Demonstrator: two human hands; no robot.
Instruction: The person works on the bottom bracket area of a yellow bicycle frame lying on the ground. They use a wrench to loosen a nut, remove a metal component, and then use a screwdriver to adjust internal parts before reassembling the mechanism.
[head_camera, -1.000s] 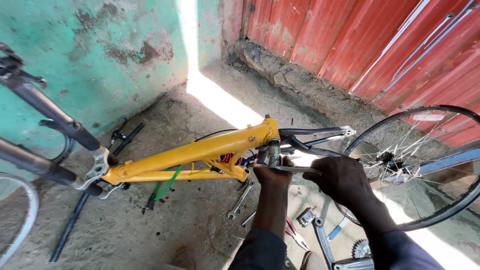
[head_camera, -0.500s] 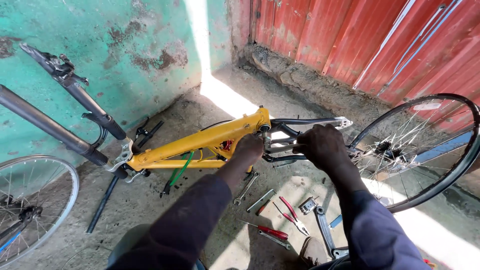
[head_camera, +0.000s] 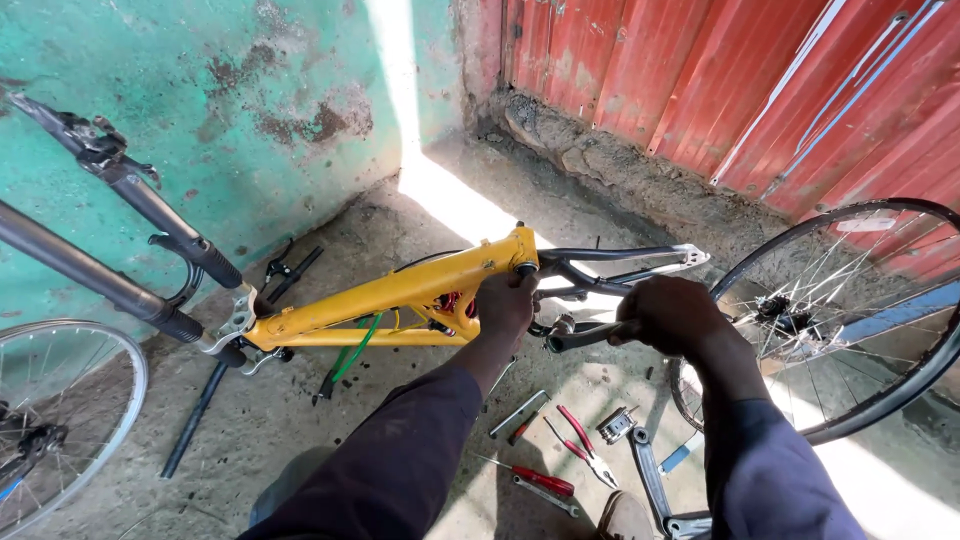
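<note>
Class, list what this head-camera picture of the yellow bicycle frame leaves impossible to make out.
- What the right hand grips: only a dark bar end shows.
- Part under the left hand on the yellow frame: fingers cover it.
- Wheel: right edge cuts it.
- Small tools: partly shadowed.

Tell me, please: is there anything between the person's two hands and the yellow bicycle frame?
Nothing visible does. The left hand already rests on the yellow bicycle frame near its bottom bracket. The right hand has its grip closed on a dark bar-like tool beside the dark rear stays. The loose tools lie lower, on the ground.
</note>
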